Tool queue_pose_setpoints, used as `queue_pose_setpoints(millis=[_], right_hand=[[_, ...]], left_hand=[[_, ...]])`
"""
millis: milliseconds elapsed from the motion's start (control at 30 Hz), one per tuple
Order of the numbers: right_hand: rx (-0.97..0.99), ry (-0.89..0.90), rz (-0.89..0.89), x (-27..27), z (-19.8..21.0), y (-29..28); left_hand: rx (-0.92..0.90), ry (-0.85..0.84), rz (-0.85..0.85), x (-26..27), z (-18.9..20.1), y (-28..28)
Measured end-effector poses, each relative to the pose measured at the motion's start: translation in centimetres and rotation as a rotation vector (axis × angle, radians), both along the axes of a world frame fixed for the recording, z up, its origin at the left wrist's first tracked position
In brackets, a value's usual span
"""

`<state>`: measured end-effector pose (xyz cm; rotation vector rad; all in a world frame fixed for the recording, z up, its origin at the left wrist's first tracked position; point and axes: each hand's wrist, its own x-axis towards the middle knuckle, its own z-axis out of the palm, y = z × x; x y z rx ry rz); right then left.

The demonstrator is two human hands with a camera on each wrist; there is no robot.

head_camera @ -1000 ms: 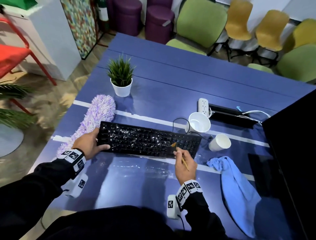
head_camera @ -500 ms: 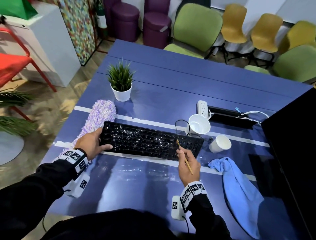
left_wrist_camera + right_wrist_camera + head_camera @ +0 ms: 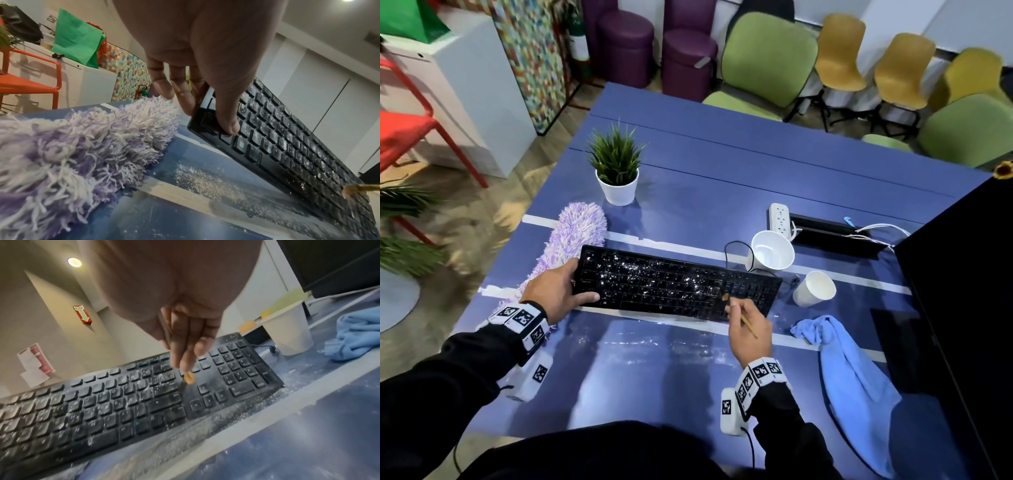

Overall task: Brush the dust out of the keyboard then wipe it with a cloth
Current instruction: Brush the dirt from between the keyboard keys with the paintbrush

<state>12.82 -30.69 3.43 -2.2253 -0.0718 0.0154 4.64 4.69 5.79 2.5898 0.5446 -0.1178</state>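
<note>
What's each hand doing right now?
Left hand: grips the keyboard's left end.
Right hand: pinches the small brush over the keys.

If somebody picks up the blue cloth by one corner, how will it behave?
The blue cloth lies crumpled, its end hanging past the table edge, so it is probably floppy and would drape. It looks thin, likely light. Lifted carelessly, it might brush the tipped paper cup nearby.

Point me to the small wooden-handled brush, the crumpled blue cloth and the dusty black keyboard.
Small wooden-handled brush (image 3: 747, 323): head view, on its handle.
Crumpled blue cloth (image 3: 849, 373): head view, mid-fold.
Dusty black keyboard (image 3: 654, 284): head view, on its middle keys.
</note>
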Motion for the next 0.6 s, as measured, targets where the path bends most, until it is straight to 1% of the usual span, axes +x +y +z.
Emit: queue_pose_setpoints(millis=[67, 133, 167, 233, 267, 300, 367, 433, 500, 533, 600], right_hand=[[-0.003, -0.073, -0.117, 0.2, 0.2, -0.5], [0.002, -0.071, -0.219, 0.6, 0.2, -1.2], [0.034, -0.042, -0.2, 0.8, 0.0, -1.3], [0.089, 0.064, -0.057, 0.8, -0.3, -1.3], [0.087, 0.081, -0.013, 0.6, -0.3, -1.2], [0.087, 0.067, -0.017, 0.7, -0.5, -1.3], [0.135, 0.036, -0.084, 1.0, -0.2, -1.5], [0.183, 0.107, -0.061, 1.3, -0.2, -1.4], [0.14, 0.175, -0.004, 1.1, -0.5, -1.2], [0.104, 0.147, -0.011, 0.9, -0.5, -1.1], [0.045, -0.003, -0.102, 0.7, 0.2, -1.0]], left_hand=[[-0.006, -0.002, 0.007, -0.1, 0.0, 0.0], [0.001, 0.003, 0.014, -0.2, 0.0, -0.2], [-0.001, -0.004, 0.017, -0.2, 0.1, -0.2], [-0.01, -0.009, 0.02, -0.3, 0.1, -0.2], [-0.012, -0.007, 0.022, -0.3, 0.0, -0.2], [-0.015, -0.006, 0.022, -0.4, 0.1, -0.2], [-0.02, -0.008, 0.02, -0.4, 0.2, -0.3], [-0.02, -0.011, 0.018, -0.4, 0.2, -0.4], [-0.023, -0.017, 0.018, -0.4, 0.2, -0.3], [-0.026, -0.019, 0.019, -0.4, 0.2, -0.2], [-0.041, -0.03, 0.02, -0.3, 0.1, -0.2]])
